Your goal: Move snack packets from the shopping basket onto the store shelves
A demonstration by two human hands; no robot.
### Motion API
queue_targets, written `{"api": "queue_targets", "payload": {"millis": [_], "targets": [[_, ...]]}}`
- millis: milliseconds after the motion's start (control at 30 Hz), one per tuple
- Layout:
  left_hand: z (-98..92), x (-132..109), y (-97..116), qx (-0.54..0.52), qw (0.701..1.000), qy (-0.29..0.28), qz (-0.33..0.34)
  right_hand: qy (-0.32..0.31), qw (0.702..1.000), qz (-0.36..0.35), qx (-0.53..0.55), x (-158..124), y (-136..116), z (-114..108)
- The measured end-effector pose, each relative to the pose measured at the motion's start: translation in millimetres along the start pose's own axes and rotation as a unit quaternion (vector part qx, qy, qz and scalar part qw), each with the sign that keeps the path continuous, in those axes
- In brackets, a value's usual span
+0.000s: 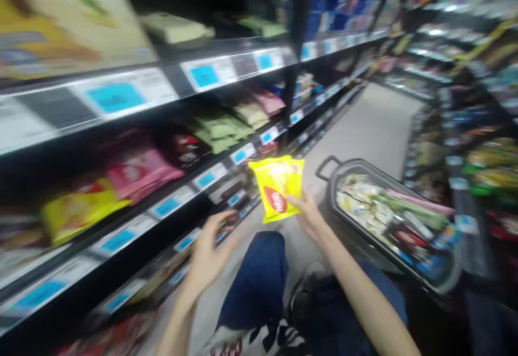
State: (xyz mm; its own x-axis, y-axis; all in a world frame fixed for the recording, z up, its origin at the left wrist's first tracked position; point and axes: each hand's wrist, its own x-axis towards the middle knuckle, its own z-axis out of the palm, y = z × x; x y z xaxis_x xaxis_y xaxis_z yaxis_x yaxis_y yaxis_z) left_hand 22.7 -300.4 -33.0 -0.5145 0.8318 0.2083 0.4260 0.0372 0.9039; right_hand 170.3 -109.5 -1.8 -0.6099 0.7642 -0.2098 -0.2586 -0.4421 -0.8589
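Note:
A bright yellow snack packet (279,183) with a red oval logo hangs in the middle of the view, gripped at its right side by my right hand (308,214). My left hand (210,251) is to the left of the packet, apart from it, with fingers curved and spread and nothing between them. On the shelf to the left lies another yellow packet (84,210), beside a pink packet (140,172). Past these sit a dark packet (188,150) and several pale green packets (222,129). Motion blur hides most of the print.
A dark basket (332,189) filled with mixed packets stands at my right, its handle (324,168) raised at the near-left end. Shelf edges with blue price labels (115,97) run along the left. My knees (259,275) are below. More shelves (449,145) line the right of the aisle floor (376,113).

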Motion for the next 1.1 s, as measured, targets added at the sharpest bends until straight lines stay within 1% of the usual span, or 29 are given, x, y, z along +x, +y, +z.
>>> {"api": "queue_targets", "payload": {"millis": [33,100,133,200,233,300,400,500,633,700,800,900,967,1100], "targets": [[4.8,-9,0,-0.052,0.998,0.009,-0.022,0.009,1.000,0.010,0.006,-2,3,5],[23.3,-18,1,-0.184,0.980,-0.013,-0.075,0.014,0.999,0.027,0.011,-5,6,14],[33.6,-18,2,-0.235,0.968,-0.020,-0.088,0.011,0.999,0.032,0.012,-7,8,19],[49.4,-14,6,-0.298,0.950,-0.001,-0.098,0.009,1.000,0.021,0.005,-9,11,28],[53.7,-10,10,-0.317,0.943,0.014,-0.103,0.014,1.000,0.005,-0.005,-11,13,33],[55.3,-3,18,-0.341,0.931,0.060,-0.116,0.030,0.998,-0.036,-0.041,-15,20,39],[47.2,4,26,-0.346,0.919,0.131,-0.136,0.045,0.991,-0.071,-0.104,-19,30,44],[36.2,2,22,-0.322,0.919,0.178,-0.138,0.046,0.988,-0.065,-0.131,-23,39,46],[22.4,-4,12,-0.246,0.927,0.263,-0.101,0.012,0.997,-0.016,-0.076,-31,45,49],[15.5,-4,11,-0.247,0.919,0.296,-0.084,-0.002,0.999,0.013,-0.043,-35,48,50],[5.7,0,16,-0.337,0.885,0.310,-0.083,-0.011,0.999,0.044,-0.022,-37,54,47],[-3.0,5,24,-0.414,0.850,0.315,-0.087,-0.007,0.998,0.046,-0.033,-33,60,42],[-8.3,7,28,-0.422,0.842,0.324,-0.084,-0.003,0.998,0.041,-0.040,-29,62,41],[-17.5,7,30,-0.393,0.851,0.343,-0.070,-0.015,0.998,0.050,-0.027,-28,61,45]]}}
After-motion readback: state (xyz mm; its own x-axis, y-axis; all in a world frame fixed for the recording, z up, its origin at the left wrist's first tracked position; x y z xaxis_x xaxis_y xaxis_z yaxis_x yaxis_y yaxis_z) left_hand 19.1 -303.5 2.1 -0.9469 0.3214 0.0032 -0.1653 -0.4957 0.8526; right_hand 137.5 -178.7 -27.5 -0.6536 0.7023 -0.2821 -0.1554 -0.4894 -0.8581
